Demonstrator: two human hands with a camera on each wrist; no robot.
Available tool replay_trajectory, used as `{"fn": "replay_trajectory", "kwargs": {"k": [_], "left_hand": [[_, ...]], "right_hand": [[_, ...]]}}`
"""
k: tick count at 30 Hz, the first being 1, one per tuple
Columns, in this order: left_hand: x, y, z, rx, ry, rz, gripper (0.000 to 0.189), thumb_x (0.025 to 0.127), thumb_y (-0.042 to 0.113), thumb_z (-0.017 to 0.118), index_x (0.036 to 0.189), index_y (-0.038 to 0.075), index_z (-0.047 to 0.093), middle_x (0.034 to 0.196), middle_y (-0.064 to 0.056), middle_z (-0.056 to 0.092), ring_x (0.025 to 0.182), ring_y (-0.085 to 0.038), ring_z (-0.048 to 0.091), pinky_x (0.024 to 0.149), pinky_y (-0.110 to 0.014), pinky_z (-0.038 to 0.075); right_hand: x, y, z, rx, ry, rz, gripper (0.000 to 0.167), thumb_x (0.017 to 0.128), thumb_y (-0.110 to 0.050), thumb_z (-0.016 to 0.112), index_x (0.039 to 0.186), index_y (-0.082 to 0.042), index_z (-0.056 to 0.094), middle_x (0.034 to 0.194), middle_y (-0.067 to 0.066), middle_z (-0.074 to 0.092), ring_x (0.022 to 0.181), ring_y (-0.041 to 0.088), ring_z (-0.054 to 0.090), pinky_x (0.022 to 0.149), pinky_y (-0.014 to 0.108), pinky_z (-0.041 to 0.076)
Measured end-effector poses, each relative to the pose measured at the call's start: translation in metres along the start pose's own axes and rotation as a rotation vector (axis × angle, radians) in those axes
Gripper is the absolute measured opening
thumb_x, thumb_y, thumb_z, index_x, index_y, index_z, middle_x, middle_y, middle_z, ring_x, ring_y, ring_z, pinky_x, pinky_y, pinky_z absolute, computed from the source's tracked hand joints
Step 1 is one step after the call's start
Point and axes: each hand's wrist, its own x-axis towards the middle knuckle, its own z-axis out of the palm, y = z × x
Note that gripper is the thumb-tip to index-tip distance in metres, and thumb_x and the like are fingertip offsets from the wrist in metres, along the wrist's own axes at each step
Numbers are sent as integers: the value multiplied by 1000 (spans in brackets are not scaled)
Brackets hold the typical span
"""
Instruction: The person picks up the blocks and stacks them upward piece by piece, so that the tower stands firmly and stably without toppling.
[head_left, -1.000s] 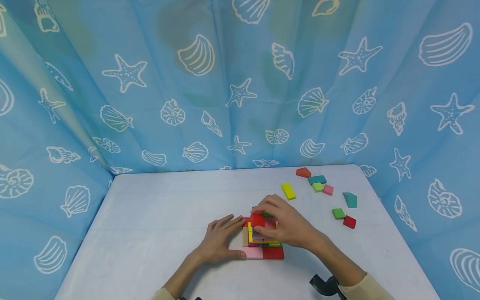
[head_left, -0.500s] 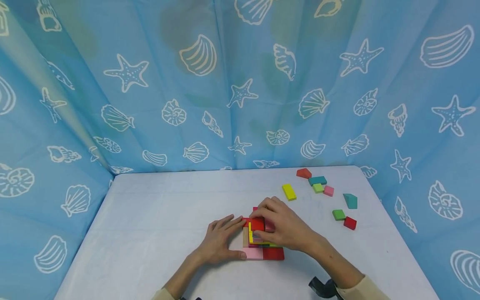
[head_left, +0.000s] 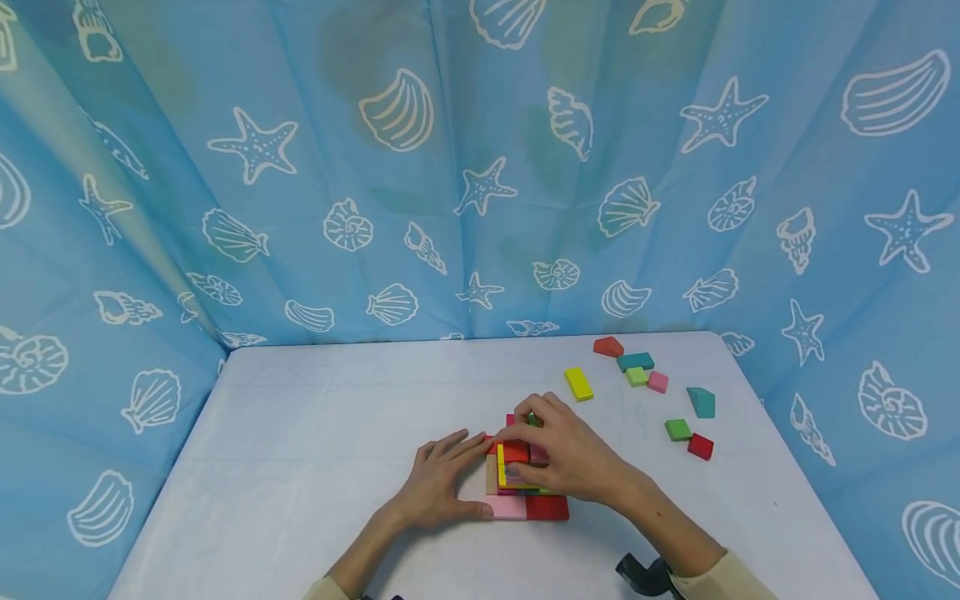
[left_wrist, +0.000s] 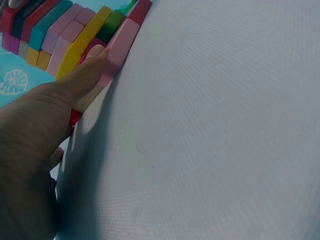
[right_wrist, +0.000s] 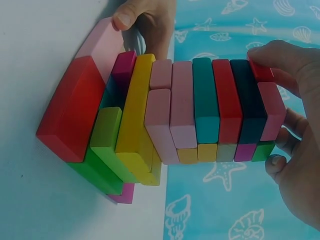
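Note:
A tiered tower of colored blocks (right_wrist: 230,110) stands at the front middle of the table. My right hand (head_left: 573,454) is at its top, pinching a small red block (right_wrist: 260,70) at the left end of the uppermost layer. A pink block (right_wrist: 271,111) and a green block (right_wrist: 262,151) share that layer. My left hand (head_left: 442,483) spreads along the tower's left side, fingers fairly straight. Its thumb (left_wrist: 95,62) rests against the pale pink block (left_wrist: 120,47) of the bottom layer, and its fingertips reach a red block (head_left: 492,444) at the back.
Loose blocks lie at the back right: a yellow one (head_left: 578,383), an orange-red one (head_left: 608,346), a teal one (head_left: 635,361), a teal wedge (head_left: 701,402), a green one (head_left: 678,430) and a red one (head_left: 701,447). A blue shell-print curtain (head_left: 420,208) hangs behind the table.
My right hand has come down slightly, and the red block now sits lower on the tower top. Its index finger has shifted a little to the left. My left hand stays put.

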Motion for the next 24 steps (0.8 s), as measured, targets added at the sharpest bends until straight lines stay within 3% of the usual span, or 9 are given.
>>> {"fn": "replay_trajectory", "kwargs": {"k": [24], "left_hand": [[1, -1, 2, 10, 10, 4, 98, 77, 68, 72, 159, 36, 29, 163, 8, 32, 152, -27, 21, 112, -64, 23]], "right_hand": [[0, 8, 1, 56, -1, 11, 57, 72, -32, 90, 124, -38, 68, 120, -15, 51, 119, 2, 41, 87, 27, 55]]}}
